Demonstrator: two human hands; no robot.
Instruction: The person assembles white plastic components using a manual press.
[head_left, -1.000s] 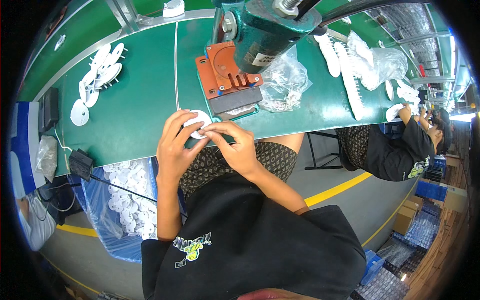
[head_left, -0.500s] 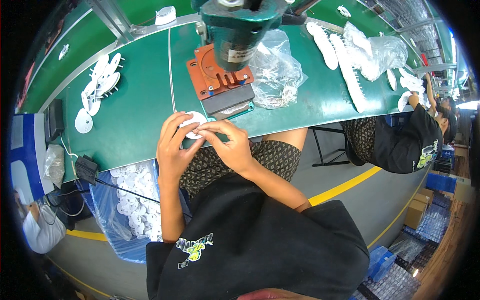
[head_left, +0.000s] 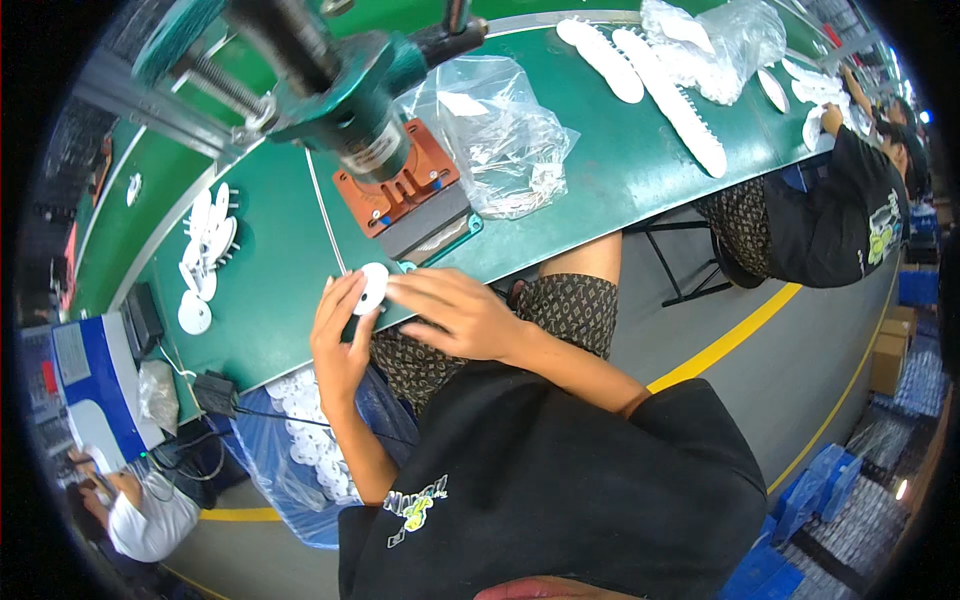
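Your left hand pinches a white disc between fingers and thumb, just off the near edge of the green table; your right hand is loosely spread, fingers stretched toward the disc's right edge, thumb apart from them; you cannot tell from here whether those fingertips touch it. Beyond your hands, the green press bears a pale label, its print too small to read, above an orange fixture; your black shirt shows pale lettering and a yellow-green figure; the shirt of a co-worker to your right carries a similar print.
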